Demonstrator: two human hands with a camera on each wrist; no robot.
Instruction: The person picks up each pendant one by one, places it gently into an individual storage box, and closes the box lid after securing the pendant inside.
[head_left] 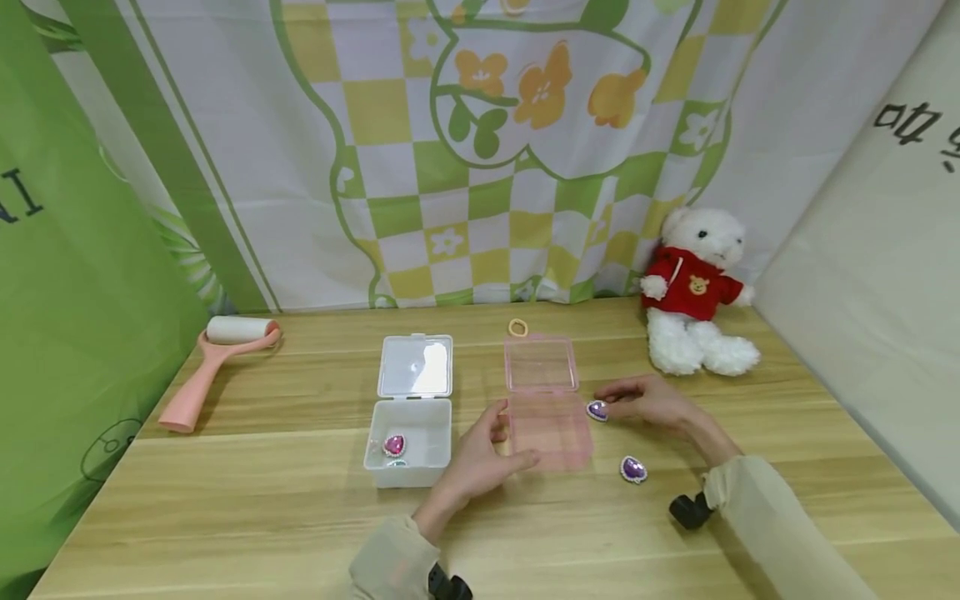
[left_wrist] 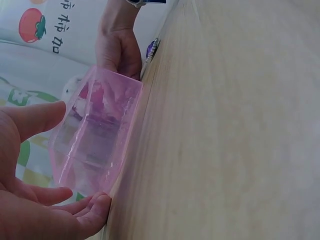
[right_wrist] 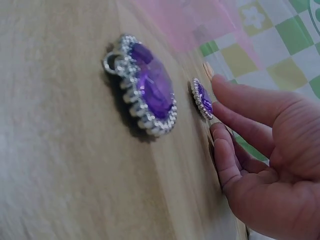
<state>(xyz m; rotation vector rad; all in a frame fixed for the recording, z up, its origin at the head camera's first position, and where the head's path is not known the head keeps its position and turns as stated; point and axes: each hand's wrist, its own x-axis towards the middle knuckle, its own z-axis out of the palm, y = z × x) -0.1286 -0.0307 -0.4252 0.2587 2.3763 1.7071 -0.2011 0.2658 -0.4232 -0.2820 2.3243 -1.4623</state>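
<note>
Has left hand, loose-fingered, left of the pink box; now has right hand at the far purple gem, just right of the box — pinching or not, can't tell!

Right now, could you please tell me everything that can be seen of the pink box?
The pink box is see-through and looks like plastic, with a squarish body and a rimmed lid joined along the body's far side. It stands upright on the table, to the right of the white box, its lid open and folded back. Nothing can be made out inside. The left grip is spread about its left side and seems to touch it.
</note>
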